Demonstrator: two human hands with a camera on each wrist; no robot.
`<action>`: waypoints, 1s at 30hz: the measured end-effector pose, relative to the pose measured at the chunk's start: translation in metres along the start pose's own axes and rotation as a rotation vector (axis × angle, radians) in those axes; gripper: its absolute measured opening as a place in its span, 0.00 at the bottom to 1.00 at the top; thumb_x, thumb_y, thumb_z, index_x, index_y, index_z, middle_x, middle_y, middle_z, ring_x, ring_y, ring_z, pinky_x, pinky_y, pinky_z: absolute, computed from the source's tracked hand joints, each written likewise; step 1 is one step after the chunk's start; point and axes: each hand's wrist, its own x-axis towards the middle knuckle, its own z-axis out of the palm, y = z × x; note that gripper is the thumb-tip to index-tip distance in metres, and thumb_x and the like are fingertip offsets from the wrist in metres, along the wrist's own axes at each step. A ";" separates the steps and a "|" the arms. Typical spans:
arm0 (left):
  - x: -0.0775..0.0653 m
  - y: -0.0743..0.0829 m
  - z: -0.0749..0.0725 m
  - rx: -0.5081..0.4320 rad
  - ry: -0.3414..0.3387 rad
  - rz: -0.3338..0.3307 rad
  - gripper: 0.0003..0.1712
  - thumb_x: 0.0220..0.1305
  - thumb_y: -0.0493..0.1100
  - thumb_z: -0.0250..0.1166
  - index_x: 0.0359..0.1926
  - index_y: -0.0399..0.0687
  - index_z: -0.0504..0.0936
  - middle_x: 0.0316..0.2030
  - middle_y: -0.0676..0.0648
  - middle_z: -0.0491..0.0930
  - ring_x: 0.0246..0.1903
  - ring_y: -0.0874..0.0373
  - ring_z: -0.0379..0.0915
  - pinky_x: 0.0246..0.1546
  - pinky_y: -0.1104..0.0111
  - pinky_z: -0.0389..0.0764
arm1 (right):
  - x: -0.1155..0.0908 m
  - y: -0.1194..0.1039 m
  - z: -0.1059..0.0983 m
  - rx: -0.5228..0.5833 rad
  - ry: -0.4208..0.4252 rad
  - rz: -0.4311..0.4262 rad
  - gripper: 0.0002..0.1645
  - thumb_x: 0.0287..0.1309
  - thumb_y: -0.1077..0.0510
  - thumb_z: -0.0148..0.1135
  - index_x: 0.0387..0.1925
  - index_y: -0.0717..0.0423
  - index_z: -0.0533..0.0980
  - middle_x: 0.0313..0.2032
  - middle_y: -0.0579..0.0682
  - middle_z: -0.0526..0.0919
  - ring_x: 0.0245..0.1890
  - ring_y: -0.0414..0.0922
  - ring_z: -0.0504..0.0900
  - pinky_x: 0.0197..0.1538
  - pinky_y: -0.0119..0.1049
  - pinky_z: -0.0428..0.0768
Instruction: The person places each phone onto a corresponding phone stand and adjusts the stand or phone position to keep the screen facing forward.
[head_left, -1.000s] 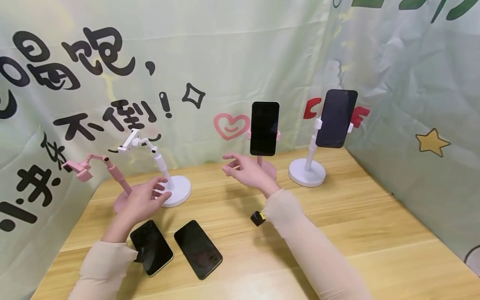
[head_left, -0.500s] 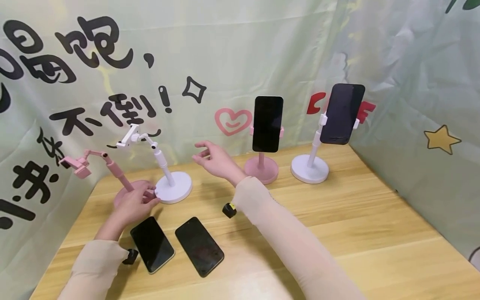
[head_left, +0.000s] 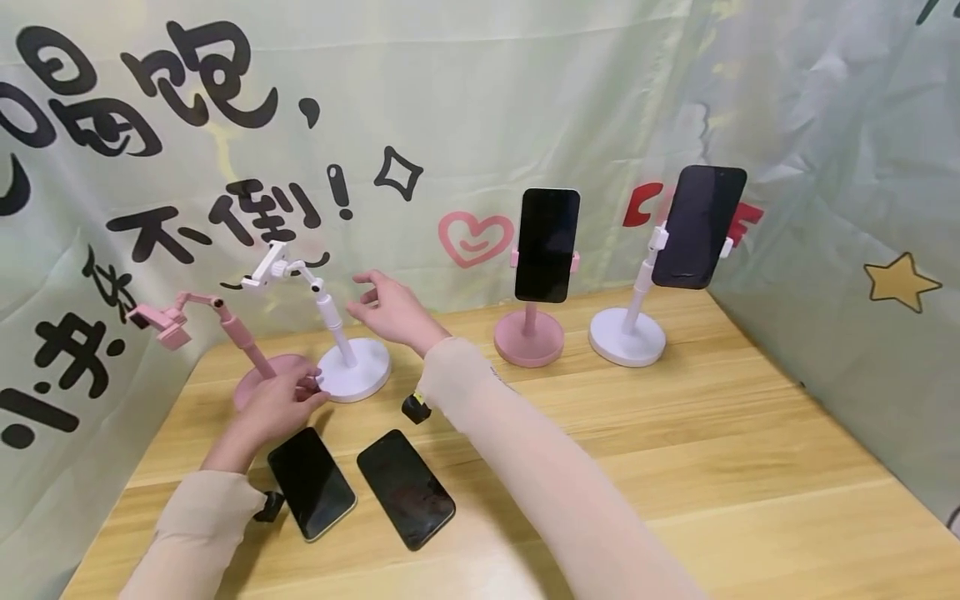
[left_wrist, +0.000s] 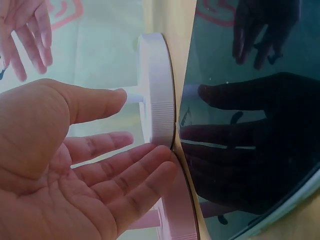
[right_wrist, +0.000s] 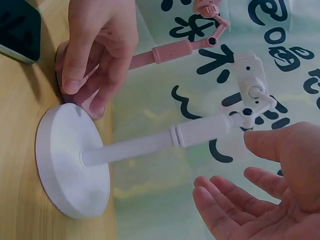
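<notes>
My left hand is at the bases of a pink phone stand and a white phone stand on the table's left. Its fingers are loosely bent around nothing. In the left wrist view, they reach toward the place where the white base and pink base meet; contact is hard to tell. My right hand hovers beside the white stand, fingers extended and apart from it. The right wrist view shows that stand's empty white clamp close to my right thumb.
Two dark phones, a left one and a right one, lie flat in front. Farther right, a pink stand and a white stand each hold an upright phone. A printed cloth hangs behind the wooden table.
My right hand has moved left, from the pink stand bearing a phone to the empty white stand. My left hand has shifted slightly away from the white base toward the pink one.
</notes>
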 end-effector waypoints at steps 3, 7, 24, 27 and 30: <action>0.001 0.000 0.000 0.001 0.001 -0.003 0.27 0.75 0.46 0.69 0.63 0.30 0.78 0.52 0.31 0.87 0.55 0.33 0.86 0.59 0.40 0.84 | 0.006 -0.004 0.007 -0.009 0.004 -0.003 0.33 0.78 0.50 0.62 0.78 0.51 0.67 0.64 0.57 0.85 0.64 0.50 0.84 0.66 0.44 0.83; 0.002 0.001 0.000 -0.010 0.004 -0.018 0.26 0.75 0.46 0.68 0.64 0.31 0.78 0.53 0.32 0.87 0.55 0.33 0.85 0.59 0.40 0.84 | 0.013 -0.008 0.019 -0.026 0.006 -0.017 0.34 0.78 0.49 0.63 0.78 0.51 0.67 0.66 0.57 0.83 0.66 0.49 0.83 0.64 0.40 0.85; 0.005 0.004 -0.002 0.017 -0.004 -0.021 0.27 0.76 0.47 0.67 0.63 0.29 0.79 0.50 0.32 0.88 0.52 0.36 0.85 0.58 0.40 0.84 | 0.023 -0.020 0.044 -0.039 0.057 -0.032 0.22 0.76 0.55 0.65 0.66 0.54 0.74 0.53 0.51 0.88 0.50 0.43 0.86 0.49 0.28 0.83; 0.005 0.005 -0.001 0.015 -0.001 -0.006 0.26 0.75 0.46 0.68 0.62 0.28 0.79 0.48 0.32 0.88 0.48 0.39 0.86 0.56 0.41 0.85 | 0.024 -0.021 0.045 -0.049 0.071 -0.043 0.17 0.76 0.55 0.66 0.60 0.55 0.75 0.49 0.51 0.88 0.45 0.41 0.84 0.46 0.27 0.81; 0.006 0.005 0.000 0.015 0.006 0.000 0.26 0.74 0.46 0.69 0.61 0.28 0.80 0.47 0.33 0.88 0.46 0.42 0.85 0.55 0.42 0.86 | 0.025 -0.020 0.046 -0.053 0.090 -0.046 0.16 0.76 0.54 0.66 0.58 0.54 0.76 0.46 0.50 0.88 0.41 0.40 0.83 0.42 0.26 0.79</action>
